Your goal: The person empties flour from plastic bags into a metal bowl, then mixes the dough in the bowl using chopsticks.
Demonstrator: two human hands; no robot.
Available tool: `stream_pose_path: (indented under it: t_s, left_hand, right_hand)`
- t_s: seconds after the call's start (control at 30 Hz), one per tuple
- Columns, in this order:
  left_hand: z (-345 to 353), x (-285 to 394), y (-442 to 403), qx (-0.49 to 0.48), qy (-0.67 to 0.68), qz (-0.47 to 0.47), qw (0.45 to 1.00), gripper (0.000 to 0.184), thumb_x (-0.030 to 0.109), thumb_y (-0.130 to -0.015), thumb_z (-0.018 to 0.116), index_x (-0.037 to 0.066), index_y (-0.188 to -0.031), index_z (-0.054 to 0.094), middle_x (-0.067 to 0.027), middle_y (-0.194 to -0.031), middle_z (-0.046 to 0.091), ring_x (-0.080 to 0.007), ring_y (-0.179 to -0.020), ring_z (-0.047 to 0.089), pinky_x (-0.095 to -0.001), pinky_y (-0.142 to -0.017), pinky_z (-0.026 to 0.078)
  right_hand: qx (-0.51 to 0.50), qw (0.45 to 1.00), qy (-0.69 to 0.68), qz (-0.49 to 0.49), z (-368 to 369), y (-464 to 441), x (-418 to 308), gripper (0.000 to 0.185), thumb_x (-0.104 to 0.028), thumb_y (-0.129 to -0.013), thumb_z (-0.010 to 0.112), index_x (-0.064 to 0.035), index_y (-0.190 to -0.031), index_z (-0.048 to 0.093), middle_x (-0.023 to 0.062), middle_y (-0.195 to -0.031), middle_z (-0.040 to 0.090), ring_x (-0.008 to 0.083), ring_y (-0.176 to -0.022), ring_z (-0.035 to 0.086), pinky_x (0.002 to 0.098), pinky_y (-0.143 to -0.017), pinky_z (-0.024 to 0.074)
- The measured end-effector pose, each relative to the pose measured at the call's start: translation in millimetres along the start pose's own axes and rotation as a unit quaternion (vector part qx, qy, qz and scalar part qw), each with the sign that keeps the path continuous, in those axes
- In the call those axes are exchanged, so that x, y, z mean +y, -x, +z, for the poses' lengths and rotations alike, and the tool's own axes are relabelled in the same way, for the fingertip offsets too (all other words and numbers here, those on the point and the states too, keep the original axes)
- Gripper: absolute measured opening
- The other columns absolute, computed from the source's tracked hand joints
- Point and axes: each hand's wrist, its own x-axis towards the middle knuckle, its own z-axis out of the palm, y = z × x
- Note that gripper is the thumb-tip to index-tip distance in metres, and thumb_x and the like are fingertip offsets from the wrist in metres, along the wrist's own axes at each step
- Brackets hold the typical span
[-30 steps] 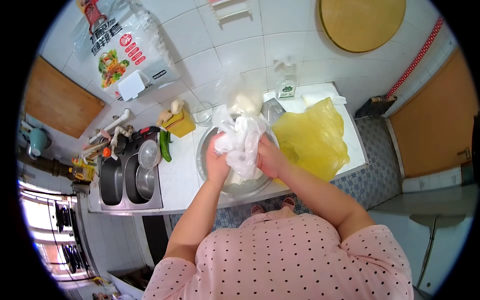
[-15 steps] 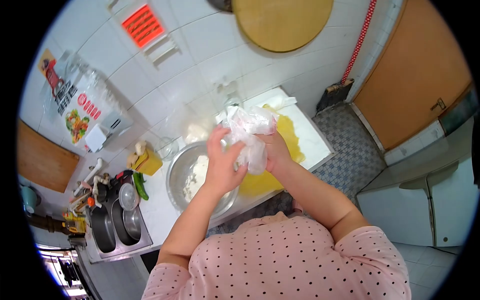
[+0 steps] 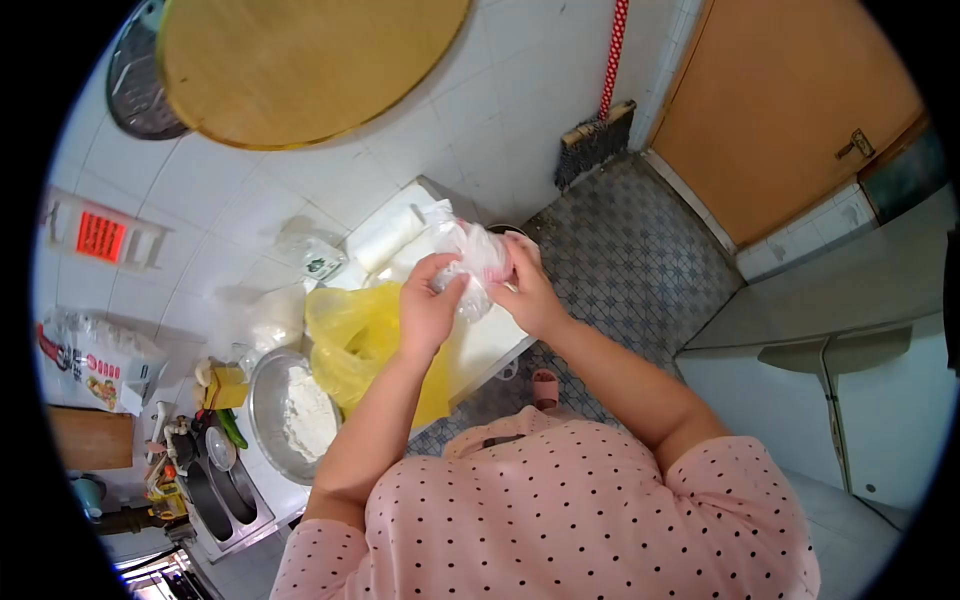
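A crumpled white plastic bag (image 3: 474, 262) is held between both hands above the right end of the white counter (image 3: 492, 350). My left hand (image 3: 430, 305) pinches its left side with thumb and fingers. On the other side, my right hand (image 3: 528, 292) grips the bag with bent fingers. Left of the hands a yellow plastic bag (image 3: 360, 335) lies spread on the counter. Beside it stands a metal bowl (image 3: 262, 405) with white flour (image 3: 308, 412) in it.
A white roll (image 3: 388, 238) and a clear bottle (image 3: 318, 262) are by the wall. A clear bag of white stuff (image 3: 275, 318) stands behind the bowl. Farther left are a yellow box (image 3: 228, 388), green peppers (image 3: 232, 430) and the sink (image 3: 222, 505). A mop (image 3: 597, 140) leans near the door (image 3: 790, 110).
Both hands have carried the white bag away from above the bowl to the counter's right end. The view has turned right. My left hand, spread half a second ago, has closed on the bag.
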Motion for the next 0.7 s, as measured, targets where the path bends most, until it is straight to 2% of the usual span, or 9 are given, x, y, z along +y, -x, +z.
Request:
stream_pose_path:
  t_s: [0.1, 0.13, 0.23, 0.27, 0.3, 0.33, 0.4, 0.5, 0.7]
  left_hand:
    - [32.8, -23.6, -20.5, 0.007, -0.034, 0.017, 0.999, 0.025, 0.003, -0.084, 0.065, 0.003, -0.109, 0.062, -0.0073, -0.105, 0.063, -0.0119, -0.086, 0.058, -0.0241, -0.075, 0.049]
    - [43.0, -26.0, -24.6, -0.031, -0.020, -0.033, 0.999, 0.028, 0.003, -0.085, 0.065, 0.003, -0.113, 0.060, -0.0082, -0.109, 0.061, -0.0118, -0.084, 0.059, -0.0240, -0.075, 0.049]
    - [74.6, -23.8, -34.1, -0.114, 0.025, -0.141, 0.983, 0.038, 0.006, -0.088, 0.063, 0.004, -0.124, 0.052, -0.0109, -0.122, 0.055, -0.0119, -0.081, 0.059, -0.0241, -0.074, 0.050]
    - [79.8, -23.9, -37.5, -0.122, 0.037, -0.150, 0.980, 0.042, 0.007, -0.089, 0.062, 0.004, -0.128, 0.049, -0.0120, -0.127, 0.051, -0.0122, -0.081, 0.059, -0.0246, -0.074, 0.051]
    - [83.9, -20.8, -40.5, -0.129, 0.052, -0.158, 0.977, 0.046, 0.008, -0.090, 0.061, 0.004, -0.132, 0.045, -0.0130, -0.132, 0.048, -0.0124, -0.080, 0.059, -0.0251, -0.074, 0.051]
    - [83.1, -14.8, -40.1, -0.134, -0.037, -0.141, 0.980, 0.058, 0.012, -0.092, 0.061, 0.014, -0.143, 0.036, -0.0076, -0.111, 0.058, -0.0091, -0.076, 0.058, -0.0245, -0.072, 0.051]
    - [75.7, -25.9, -37.4, -0.128, -0.071, -0.110, 0.983, 0.056, 0.013, -0.092, 0.061, 0.012, -0.142, 0.037, -0.0089, -0.114, 0.056, -0.0098, -0.079, 0.058, -0.0257, -0.075, 0.051]
    - [61.1, -25.7, -26.1, -0.096, -0.059, -0.125, 0.986, 0.047, 0.010, -0.092, 0.061, 0.009, -0.135, 0.044, -0.0125, -0.130, 0.049, -0.0139, -0.090, 0.062, -0.0267, -0.081, 0.050]
    - [25.4, -23.1, -10.7, -0.021, -0.047, -0.078, 0.996, 0.032, -0.001, -0.092, 0.056, 0.004, -0.123, 0.052, -0.0154, -0.137, 0.045, -0.0187, -0.109, 0.059, -0.0285, -0.086, 0.050]
  right_hand:
    - [0.000, 0.981, -0.144, 0.129, -37.1, 5.9, 22.9, 0.067, -0.002, -0.077, 0.068, -0.0032, -0.138, 0.041, 0.0153, -0.133, 0.038, 0.0233, -0.113, 0.052, 0.0295, -0.088, 0.0481]
    - [-0.041, 0.945, -0.232, 0.225, -48.1, 3.4, 18.7, 0.060, -0.001, -0.078, 0.066, -0.0017, -0.134, 0.046, 0.0150, -0.129, 0.043, 0.0207, -0.103, 0.058, 0.0279, -0.084, 0.0498]
    - [0.000, 0.997, -0.061, 0.048, -62.5, -2.0, 75.9, 0.053, 0.002, -0.076, 0.066, 0.0006, -0.126, 0.052, 0.0123, -0.120, 0.051, 0.0182, -0.090, 0.061, 0.0283, -0.079, 0.0506]
    - [0.022, 0.996, -0.040, 0.075, -69.2, -8.9, 88.7, 0.046, 0.003, -0.074, 0.065, 0.0022, -0.119, 0.057, 0.0091, -0.107, 0.059, 0.0159, -0.087, 0.060, 0.0268, -0.077, 0.0492]
    - [0.039, 0.990, -0.050, 0.126, -76.5, -18.3, 101.5, 0.045, 0.003, -0.074, 0.064, 0.0021, -0.119, 0.057, 0.0085, -0.105, 0.060, 0.0156, -0.087, 0.060, 0.0267, -0.077, 0.0488]
    - [0.055, 0.981, -0.059, 0.176, -79.5, -26.6, 123.6, 0.045, 0.002, -0.075, 0.064, 0.0021, -0.119, 0.057, 0.0079, -0.102, 0.061, 0.0154, -0.087, 0.060, 0.0266, -0.077, 0.0484]
    - [0.069, 0.969, -0.034, 0.237, -84.1, -46.1, 159.6, 0.041, 0.000, -0.077, 0.060, 0.0018, -0.118, 0.059, 0.0077, -0.097, 0.065, 0.0152, -0.086, 0.060, 0.0270, -0.078, 0.0476]
    - [0.076, 0.959, -0.059, 0.267, -70.8, -77.1, 203.4, 0.046, 0.005, -0.078, 0.059, 0.0023, -0.124, 0.055, 0.0086, -0.103, 0.062, 0.0140, -0.086, 0.061, 0.0265, -0.072, 0.0509]
    - [0.020, 0.947, 0.124, 0.296, -24.7, -123.8, 301.0, 0.066, 0.002, -0.076, 0.064, -0.0045, -0.138, 0.044, 0.0128, -0.117, 0.061, 0.0229, -0.103, 0.059, 0.0325, -0.092, 0.0452]
